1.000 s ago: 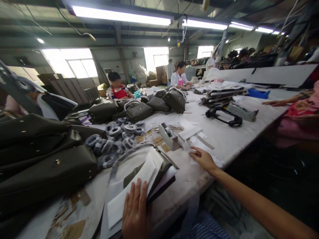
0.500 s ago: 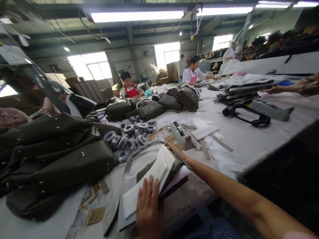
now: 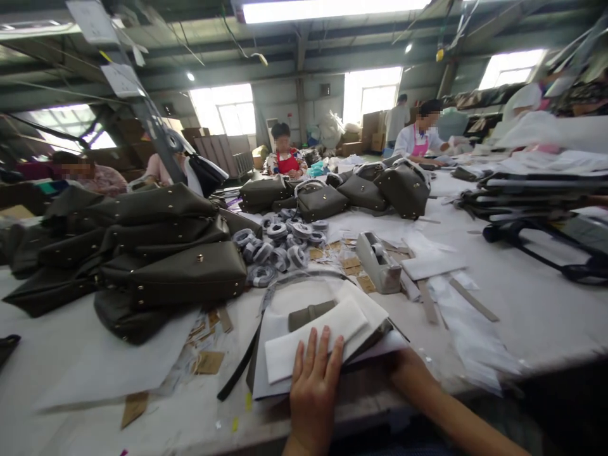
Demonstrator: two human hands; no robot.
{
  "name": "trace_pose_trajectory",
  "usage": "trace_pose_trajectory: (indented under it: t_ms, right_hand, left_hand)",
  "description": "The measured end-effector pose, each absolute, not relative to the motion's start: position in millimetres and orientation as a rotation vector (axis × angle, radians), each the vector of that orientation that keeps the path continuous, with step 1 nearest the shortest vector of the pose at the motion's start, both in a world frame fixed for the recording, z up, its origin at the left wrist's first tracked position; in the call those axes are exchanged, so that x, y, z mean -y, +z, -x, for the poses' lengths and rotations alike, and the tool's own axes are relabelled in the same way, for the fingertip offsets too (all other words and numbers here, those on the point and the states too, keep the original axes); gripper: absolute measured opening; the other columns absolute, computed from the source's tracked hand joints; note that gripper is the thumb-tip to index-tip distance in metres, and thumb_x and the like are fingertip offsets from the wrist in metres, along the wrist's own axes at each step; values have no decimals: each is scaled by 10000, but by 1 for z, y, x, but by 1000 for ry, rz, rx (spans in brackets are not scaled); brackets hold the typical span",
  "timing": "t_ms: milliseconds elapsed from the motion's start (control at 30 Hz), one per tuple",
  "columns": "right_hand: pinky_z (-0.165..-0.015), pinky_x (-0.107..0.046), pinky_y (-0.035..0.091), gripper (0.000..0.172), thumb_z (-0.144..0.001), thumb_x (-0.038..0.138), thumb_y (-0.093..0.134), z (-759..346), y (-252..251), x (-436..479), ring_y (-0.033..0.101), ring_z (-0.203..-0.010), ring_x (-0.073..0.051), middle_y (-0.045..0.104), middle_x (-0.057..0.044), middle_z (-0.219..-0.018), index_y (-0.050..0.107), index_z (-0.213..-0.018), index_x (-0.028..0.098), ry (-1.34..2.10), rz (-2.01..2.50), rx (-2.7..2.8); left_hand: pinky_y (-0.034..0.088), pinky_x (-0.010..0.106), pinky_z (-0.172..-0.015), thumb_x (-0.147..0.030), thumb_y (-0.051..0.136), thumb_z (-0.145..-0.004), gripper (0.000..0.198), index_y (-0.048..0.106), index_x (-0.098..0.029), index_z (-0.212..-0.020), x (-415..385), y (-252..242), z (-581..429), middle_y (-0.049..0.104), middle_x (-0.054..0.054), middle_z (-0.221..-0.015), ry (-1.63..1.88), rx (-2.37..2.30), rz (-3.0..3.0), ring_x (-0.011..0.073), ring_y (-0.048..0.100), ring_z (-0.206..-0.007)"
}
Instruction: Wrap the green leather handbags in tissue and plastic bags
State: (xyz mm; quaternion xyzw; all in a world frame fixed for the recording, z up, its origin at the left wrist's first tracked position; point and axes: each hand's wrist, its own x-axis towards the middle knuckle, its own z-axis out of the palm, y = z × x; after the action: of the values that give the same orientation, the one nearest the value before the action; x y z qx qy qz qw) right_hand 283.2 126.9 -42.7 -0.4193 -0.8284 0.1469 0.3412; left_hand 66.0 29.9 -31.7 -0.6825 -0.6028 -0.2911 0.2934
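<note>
White sheet (image 3: 332,329) lies under our left hand (image 3: 313,386), fingers slightly spread and flat on it, at the table's (image 3: 522,304) near edge. Our right hand (image 3: 409,373) sits at its corner, fingers hidden. We judge it light, soft and floppy: grip the folded edge, with the olive bag (image 3: 311,314) inside.

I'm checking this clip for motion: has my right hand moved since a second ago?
Yes. The right hand was out beside the tape dispenser; now it lies nearer the body, at the near right corner of the paper-wrapped bag.
</note>
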Motion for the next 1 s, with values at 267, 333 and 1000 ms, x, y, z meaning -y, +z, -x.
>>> trace_pose_trajectory:
  t_ms: [267, 333, 1000]
  right_hand:
    - [-1004, -441, 506, 199, -929, 182, 471, -324, 37, -117, 627, -1146, -261, 673, -91, -1195, 628, -1043, 221, -82, 1009, 2127]
    - [-1123, -465, 397, 333, -958, 220, 520, -309, 49, -118, 505, -1312, -271, 585, -102, -1372, 571, -1287, 204, -138, 745, 2372]
    - [-884, -277, 489, 212, -950, 310, 581, -198, 60, -243, 676, -1015, -220, 745, -79, -1054, 755, -1023, 213, 367, 1350, 2801]
  left_hand:
    - [489, 459, -1057, -240, 329, -1032, 428, 494, -322, -1418, -29, -42, -76, 485, -14, -1492, -688, 1584, 1883, 251, 465, -1366]
    - [489, 458, -1056, -254, 337, -1032, 422, 494, -328, -1416, -27, -41, -77, 491, -16, -1488, -670, 1578, 1898, 246, 464, -1367]
    - [508, 501, -1023, -301, 337, -1028, 421, 511, -282, -1410, -24, -41, -88, 527, 35, -1460, -472, 1582, 1888, 286, 489, -1338]
